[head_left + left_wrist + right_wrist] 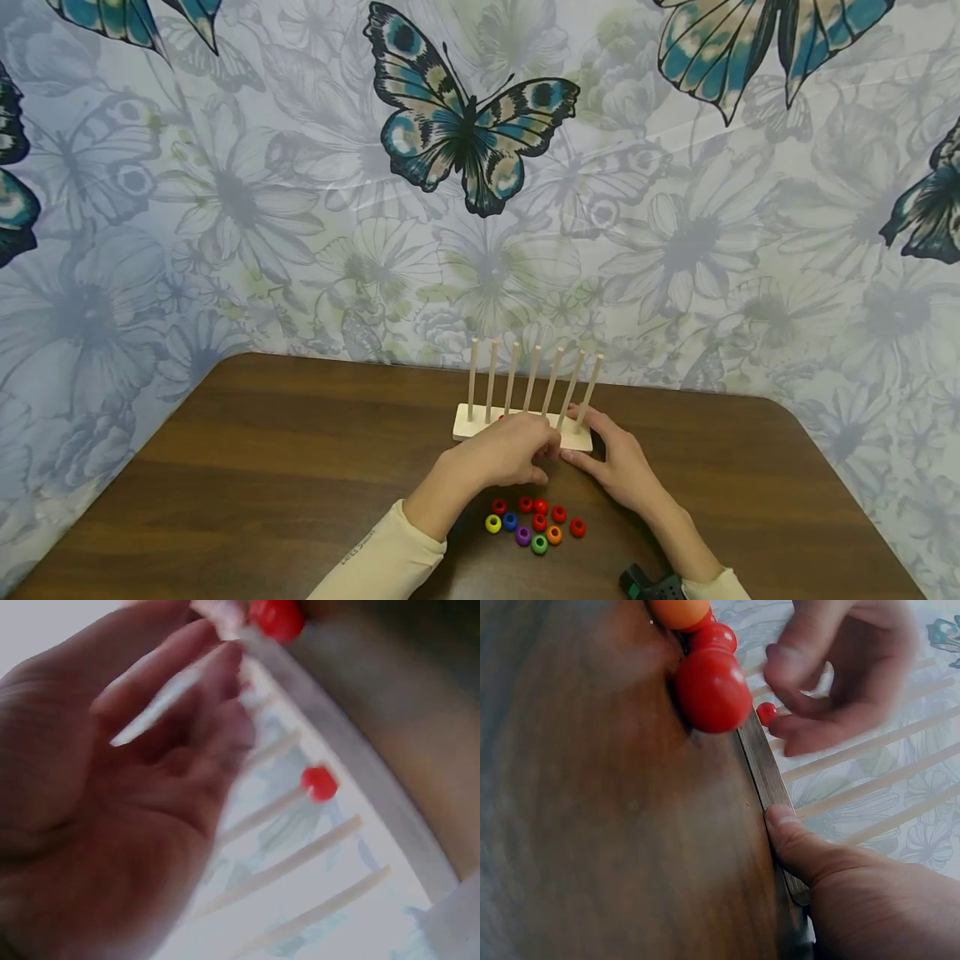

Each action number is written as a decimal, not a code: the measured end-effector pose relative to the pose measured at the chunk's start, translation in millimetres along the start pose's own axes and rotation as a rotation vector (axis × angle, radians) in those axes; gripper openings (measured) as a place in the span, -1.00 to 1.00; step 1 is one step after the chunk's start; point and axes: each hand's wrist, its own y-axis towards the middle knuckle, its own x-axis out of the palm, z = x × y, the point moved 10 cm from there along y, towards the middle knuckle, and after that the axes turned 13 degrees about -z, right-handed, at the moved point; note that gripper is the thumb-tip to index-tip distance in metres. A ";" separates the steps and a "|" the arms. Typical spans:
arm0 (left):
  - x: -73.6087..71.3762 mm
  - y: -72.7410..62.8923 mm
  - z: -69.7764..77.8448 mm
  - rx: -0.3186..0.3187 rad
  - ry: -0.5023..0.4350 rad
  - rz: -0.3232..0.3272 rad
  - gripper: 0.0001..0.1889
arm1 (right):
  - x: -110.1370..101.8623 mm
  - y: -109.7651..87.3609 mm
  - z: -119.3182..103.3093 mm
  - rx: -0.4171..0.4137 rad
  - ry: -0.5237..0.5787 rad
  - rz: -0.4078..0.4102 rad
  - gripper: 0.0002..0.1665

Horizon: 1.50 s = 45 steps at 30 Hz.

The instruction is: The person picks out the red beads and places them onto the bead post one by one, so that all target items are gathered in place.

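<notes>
Pegged rack (467,423): on the table (300,467), toward 12 o'clock.
Left hand (517,446): released, fingers loosely bent.
Right hand (621,465): grasping the rack's 3-o'clock end.
Loose beads (539,522): near the rack, at its 6 o'clock.

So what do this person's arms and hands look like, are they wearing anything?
Cream sleeves, the left sleeve printed with small dark lettering. The left hand and right hand are without gloves. By the cuff of the right sleeve is a black device with a green patch.
</notes>
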 end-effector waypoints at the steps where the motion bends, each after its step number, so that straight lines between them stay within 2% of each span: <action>1: 0.0 -1.0 -2.2 -0.021 0.012 -0.011 -0.81 | -0.6 0.4 0.8 0.005 0.001 -0.002 -0.28; 3: 2.0 -1.1 -3.8 -0.035 0.028 -0.033 -0.81 | -1.5 0.7 2.6 0.018 -0.001 -0.002 -0.27; 5: 4.8 0.6 -1.8 -0.018 0.040 -0.040 -0.79 | -1.5 0.0 4.2 0.025 -0.006 -0.004 -0.26; 8: 7.1 3.5 1.9 0.013 0.062 -0.025 -0.76 | -1.2 -1.1 5.5 0.027 -0.015 -0.001 -0.26; 16: 6.1 3.2 0.6 0.022 0.026 -0.005 -0.75 | -1.0 -3.0 5.7 0.023 -0.013 0.003 -0.27; 20: -1.9 -1.6 -0.3 0.034 -0.026 0.000 -0.78 | -2.1 -3.6 5.8 0.019 -0.012 0.006 -0.27; 24: -24.4 -14.2 0.7 0.079 -0.101 0.040 -0.84 | -2.7 -3.3 4.5 0.004 -0.009 0.004 -0.27; 26: -41.7 -23.8 2.3 0.115 -0.132 0.104 -0.86 | -2.8 -2.4 3.8 -0.001 -0.011 0.001 -0.28; 28: -61.1 -35.4 4.3 0.154 -0.158 0.196 -0.88 | -3.4 -1.3 3.6 0.002 -0.014 0.000 -0.28; 32: -95.2 -60.1 0.9 0.180 -0.192 0.427 -0.86 | -4.0 0.7 4.1 0.017 -0.022 -0.001 -0.28; 35: -113.4 -77.0 -4.8 0.171 -0.203 0.618 -0.83 | -3.8 1.1 4.1 0.023 -0.022 -0.004 -0.27; 40: -128.9 -99.7 -11.4 0.152 -0.190 0.922 -0.81 | -2.4 0.7 3.6 0.027 -0.018 -0.007 -0.29; 42: -129.5 -104.1 -12.6 0.137 -0.167 0.998 -0.82 | -1.7 0.8 3.2 0.025 -0.013 -0.008 -0.29; 45: -127.7 -106.7 -13.3 0.114 -0.132 1.061 -0.82 | -0.3 1.8 2.2 0.018 -0.005 -0.011 -0.30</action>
